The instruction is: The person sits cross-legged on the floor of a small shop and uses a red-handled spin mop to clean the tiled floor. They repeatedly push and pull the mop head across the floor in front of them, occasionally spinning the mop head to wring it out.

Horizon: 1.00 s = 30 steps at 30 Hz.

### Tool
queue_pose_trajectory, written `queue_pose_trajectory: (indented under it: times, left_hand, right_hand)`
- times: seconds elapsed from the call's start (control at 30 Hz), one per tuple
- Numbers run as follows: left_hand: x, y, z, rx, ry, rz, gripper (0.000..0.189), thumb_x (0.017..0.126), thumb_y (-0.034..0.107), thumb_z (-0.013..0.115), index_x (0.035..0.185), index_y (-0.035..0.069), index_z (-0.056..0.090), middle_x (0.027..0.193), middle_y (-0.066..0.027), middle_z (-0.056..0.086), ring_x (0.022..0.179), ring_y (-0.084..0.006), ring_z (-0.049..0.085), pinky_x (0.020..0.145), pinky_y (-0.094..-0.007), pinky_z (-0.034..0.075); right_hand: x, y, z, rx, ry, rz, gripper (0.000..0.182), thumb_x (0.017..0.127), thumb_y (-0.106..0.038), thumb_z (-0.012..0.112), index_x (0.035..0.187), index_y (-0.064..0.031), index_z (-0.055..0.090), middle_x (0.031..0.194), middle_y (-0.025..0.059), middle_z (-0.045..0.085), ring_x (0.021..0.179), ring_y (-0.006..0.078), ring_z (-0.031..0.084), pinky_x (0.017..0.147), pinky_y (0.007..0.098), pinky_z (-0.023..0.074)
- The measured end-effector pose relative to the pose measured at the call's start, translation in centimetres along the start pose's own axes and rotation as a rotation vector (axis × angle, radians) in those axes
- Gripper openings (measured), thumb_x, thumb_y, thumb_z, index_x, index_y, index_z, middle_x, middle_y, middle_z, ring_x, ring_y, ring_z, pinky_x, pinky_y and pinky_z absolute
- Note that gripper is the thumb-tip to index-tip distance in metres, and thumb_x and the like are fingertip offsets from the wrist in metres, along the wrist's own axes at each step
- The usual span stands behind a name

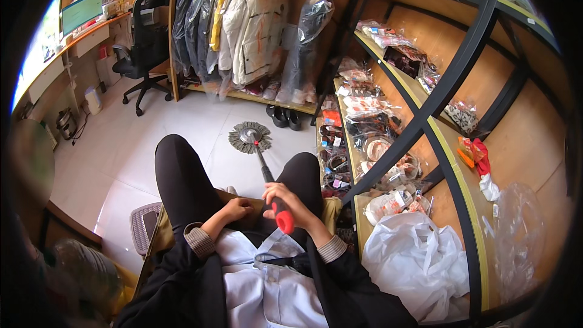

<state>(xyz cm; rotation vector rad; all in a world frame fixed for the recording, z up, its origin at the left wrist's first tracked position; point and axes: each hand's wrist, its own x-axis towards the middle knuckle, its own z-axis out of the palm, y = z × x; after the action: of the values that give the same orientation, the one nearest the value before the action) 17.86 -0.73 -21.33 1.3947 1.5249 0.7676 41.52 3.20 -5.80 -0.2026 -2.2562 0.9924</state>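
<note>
My right hand [283, 204] grips the black-and-red handle [284, 219] of a small mop, its red end towards my body. The dark shaft runs forward between my knees to a round grey string mop head [238, 144] with a metal disc, which lies on the pale tiled floor [207, 120]. Resting at the inside of my left thigh is my left hand [236, 210]; nothing shows in it, and its fingertips are partly hidden. I am seated on a tan box or bench [223, 198], my knees spread apart.
Ahead, bagged jackets [262, 27] hang above a low shelf, with black shoes [288, 118] on the floor before it. Black-framed shelving [428, 120] with bagged footwear and a white plastic bag [412, 259] stands close on my right. An office chair [145, 61] and desk [91, 32] are far left.
</note>
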Motion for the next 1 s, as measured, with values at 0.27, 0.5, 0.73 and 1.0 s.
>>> queue_pose_trajectory:
  times: [0.27,0.5,0.73,1.0]
  left_hand:
    - [2.1,-4.8,0.3,0.027,0.044,0.140,0.028,0.091,0.023,0.074,0.109,0.002,0.076,0.093,-0.0100,0.077,0.081,-0.0190,0.072,0.075,-0.0343,0.059]
    - [2.0,-4.2,0.4,-0.038,0.000,0.089,0.026,0.092,0.022,0.074,0.109,0.002,0.076,0.092,-0.0090,0.077,0.078,-0.0179,0.072,0.071,-0.0335,0.060]
    - [0.5,-0.8,-0.1,-0.080,-0.056,-0.044,0.025,0.095,0.022,0.073,0.110,0.002,0.076,0.094,-0.0072,0.076,0.080,-0.0172,0.072,0.072,-0.0327,0.060]
    - [0.3,-0.2,-0.1,-0.015,-0.031,-0.045,0.028,0.095,0.024,0.072,0.113,0.002,0.075,0.096,-0.0101,0.076,0.082,-0.0185,0.071,0.073,-0.0337,0.059]
  right_hand:
    - [1.9,-13.0,-1.3,0.145,-0.139,-0.112,0.034,0.078,-0.015,0.092,0.089,-0.0106,0.060,0.091,0.0020,0.065,0.100,0.0259,0.068,0.111,0.0527,0.0412]
    - [1.8,-15.5,-1.9,0.234,-0.035,-0.237,0.029,0.075,0.003,0.084,0.086,-0.0114,0.062,0.080,0.0014,0.065,0.081,0.0200,0.070,0.112,0.0566,0.0436]
    - [1.7,-5.8,-1.2,0.076,0.161,-0.079,0.023,0.081,-0.004,0.080,0.092,-0.0074,0.059,0.099,0.0079,0.068,0.105,0.0261,0.069,0.114,0.0481,0.0418]
    - [0.6,-0.3,0.5,-0.103,0.100,0.081,0.036,0.084,-0.016,0.085,0.106,-0.0031,0.059,0.116,0.0172,0.069,0.130,0.0389,0.062,0.123,0.0503,0.0350]
